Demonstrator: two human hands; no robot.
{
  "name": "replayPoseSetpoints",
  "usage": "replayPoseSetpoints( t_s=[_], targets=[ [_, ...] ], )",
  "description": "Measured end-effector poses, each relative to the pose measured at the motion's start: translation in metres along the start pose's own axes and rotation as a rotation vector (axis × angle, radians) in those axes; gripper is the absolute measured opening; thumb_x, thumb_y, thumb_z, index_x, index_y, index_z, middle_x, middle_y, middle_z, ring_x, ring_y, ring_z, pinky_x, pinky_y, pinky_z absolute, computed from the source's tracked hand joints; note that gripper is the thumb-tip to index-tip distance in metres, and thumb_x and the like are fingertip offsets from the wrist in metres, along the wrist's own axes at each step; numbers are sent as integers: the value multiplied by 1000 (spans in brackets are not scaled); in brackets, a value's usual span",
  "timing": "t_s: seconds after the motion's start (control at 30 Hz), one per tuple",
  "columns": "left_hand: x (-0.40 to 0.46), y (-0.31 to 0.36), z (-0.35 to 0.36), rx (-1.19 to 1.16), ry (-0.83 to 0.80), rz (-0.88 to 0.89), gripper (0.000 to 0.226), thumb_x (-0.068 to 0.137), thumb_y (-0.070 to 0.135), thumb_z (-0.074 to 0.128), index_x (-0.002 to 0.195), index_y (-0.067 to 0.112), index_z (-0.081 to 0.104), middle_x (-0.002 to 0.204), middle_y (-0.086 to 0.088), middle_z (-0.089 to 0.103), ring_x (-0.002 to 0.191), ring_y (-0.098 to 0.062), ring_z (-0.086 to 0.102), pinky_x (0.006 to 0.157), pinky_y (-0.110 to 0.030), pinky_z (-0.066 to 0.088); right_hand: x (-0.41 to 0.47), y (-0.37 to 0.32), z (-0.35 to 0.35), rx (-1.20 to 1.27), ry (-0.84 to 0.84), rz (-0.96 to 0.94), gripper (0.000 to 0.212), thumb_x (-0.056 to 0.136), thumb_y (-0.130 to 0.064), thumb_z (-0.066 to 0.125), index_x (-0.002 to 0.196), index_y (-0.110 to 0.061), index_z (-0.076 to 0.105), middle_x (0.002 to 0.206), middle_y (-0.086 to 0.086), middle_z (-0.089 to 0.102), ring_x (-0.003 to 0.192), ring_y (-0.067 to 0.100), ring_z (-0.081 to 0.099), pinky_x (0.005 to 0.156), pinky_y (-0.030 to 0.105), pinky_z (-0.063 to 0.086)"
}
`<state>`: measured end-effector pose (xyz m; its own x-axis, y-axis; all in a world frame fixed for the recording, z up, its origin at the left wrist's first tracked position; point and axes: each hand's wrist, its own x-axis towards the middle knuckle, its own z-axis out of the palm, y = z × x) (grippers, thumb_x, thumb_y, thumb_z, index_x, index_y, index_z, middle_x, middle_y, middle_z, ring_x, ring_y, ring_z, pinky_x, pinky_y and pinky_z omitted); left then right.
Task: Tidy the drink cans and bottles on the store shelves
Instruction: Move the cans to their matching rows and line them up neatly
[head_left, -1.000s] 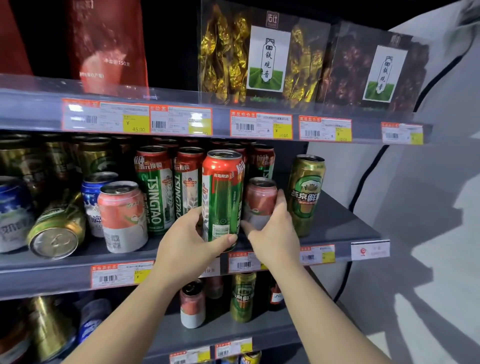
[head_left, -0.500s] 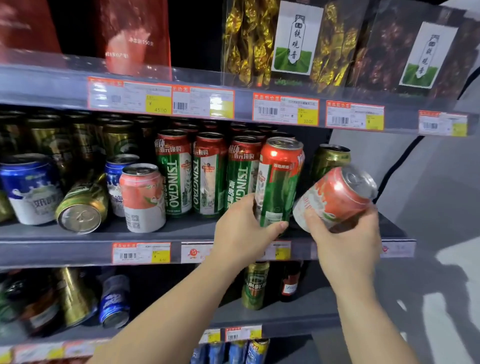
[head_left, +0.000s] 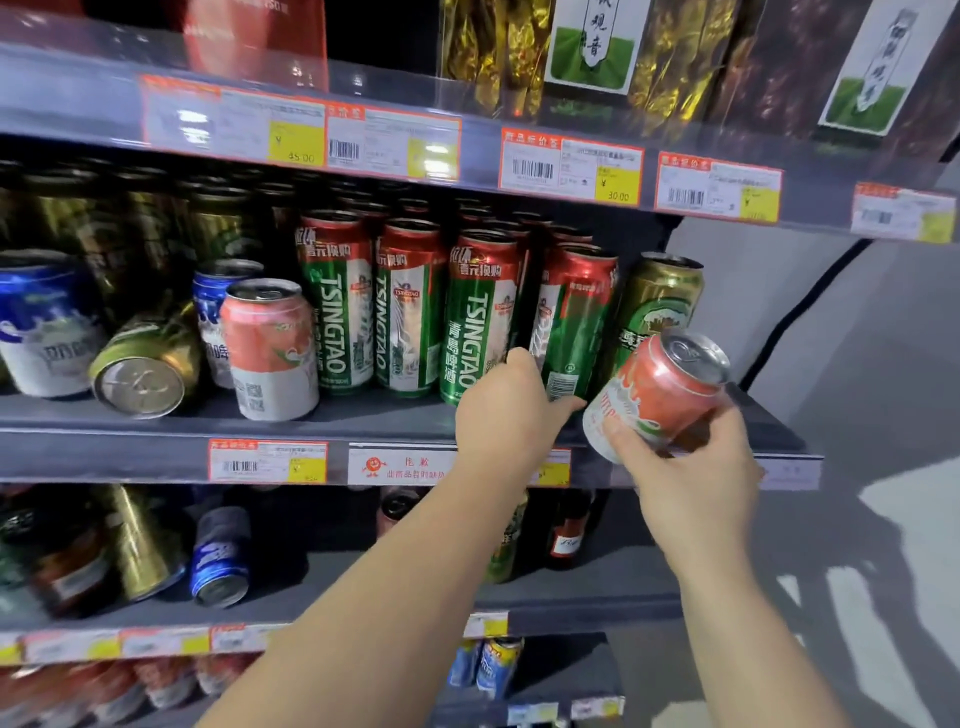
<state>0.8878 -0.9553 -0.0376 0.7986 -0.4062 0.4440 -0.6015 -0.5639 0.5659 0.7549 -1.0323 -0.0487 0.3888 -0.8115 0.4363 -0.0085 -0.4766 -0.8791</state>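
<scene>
Here left grip (head_left: 511, 402) wraps tall Tsingtao can (head_left: 574, 322) on shelf (head_left: 363, 415); right grip (head_left: 691, 467) holds tilted pink can (head_left: 657, 392).

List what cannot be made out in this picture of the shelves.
- Head view: price tags print, too small and blurred.
- Rear can rows, lost in shadow.
- Tall Tsingtao can base, hidden by left hand.
- Tilted pink can bottom, covered by right hand.

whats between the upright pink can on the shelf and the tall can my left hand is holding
Head view: three upright Tsingtao cans stand between the pink can and the tall can gripped by the left hand.
</scene>
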Motion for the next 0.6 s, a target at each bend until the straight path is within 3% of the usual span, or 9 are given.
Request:
replayPoseSetpoints(
  t_s=[0.07,0.17,0.23,0.3,0.4,0.5,0.57,0.6],
  targets=[
    [0,-2,-7,84,-25,34,49,79,56,68,81,13,46,63,3,49,61,-23,54,50,-30,38,4,-1,5,-2,-18,-19,73,58,-44,85,123,-34,53,111,-16,63,96,-5,58,67,11,38],
    [-11,-10,-27,47,-16,114,40,88,46,65,97,7,63,79,-6,68,71,-27,64,61,-35,51,7,-3,11,7,-39,-20,72,62,-37,87,125,-32,53,113,-14,63,94,-8,56,68,13,38],
    [-24,-28,-49,-64,177,171,31,87,37,69,98,8,67,80,-2,70,69,-22,64,59,-33,52,6,-6,15,12,-46,-17,72,61,-40,87,124,-33,53,112,-15,63,92,-5,57,68,17,39],
    [-34,-55,-77,-77,488,202,25,82,29,76,94,10,67,77,1,65,70,-12,54,59,-27,45,1,-9,18,15,-38,-23,71,59,-44,86,121,-37,52,110,-16,63,89,-7,56,69,22,40],
    [-34,-98,-116,-66,793,70,44,73,27,82,106,6,62,98,-7,61,93,-10,44,82,-21,34,-12,-15,23,57,-31,-35,70,56,-50,85,117,-42,52,105,-21,65,92,-5,60,78,32,48],
    [-26,-124,-135,-131,663,-215,85,70,36,83,138,6,42,135,-13,49,129,-26,38,107,-31,27,-29,-22,30,122,-114,-38,67,51,-57,83,110,-45,55,100,-26,68,92,-1,66,77,32,50],
    [-21,-135,-136,-177,517,-290,96,68,46,82,144,11,34,139,-7,48,131,-23,41,107,-35,35,-42,-27,33,142,-208,-53,66,49,-58,81,110,-46,57,101,-28,69,88,-6,66,73,25,48],
    [-18,-139,-135,-174,473,-308,93,67,50,81,141,14,37,133,-4,53,125,-23,48,101,-37,42,-48,-28,33,136,-257,-67,63,50,-57,80,107,-49,57,101,-30,68,87,-9,65,71,20,48]
  ],
)
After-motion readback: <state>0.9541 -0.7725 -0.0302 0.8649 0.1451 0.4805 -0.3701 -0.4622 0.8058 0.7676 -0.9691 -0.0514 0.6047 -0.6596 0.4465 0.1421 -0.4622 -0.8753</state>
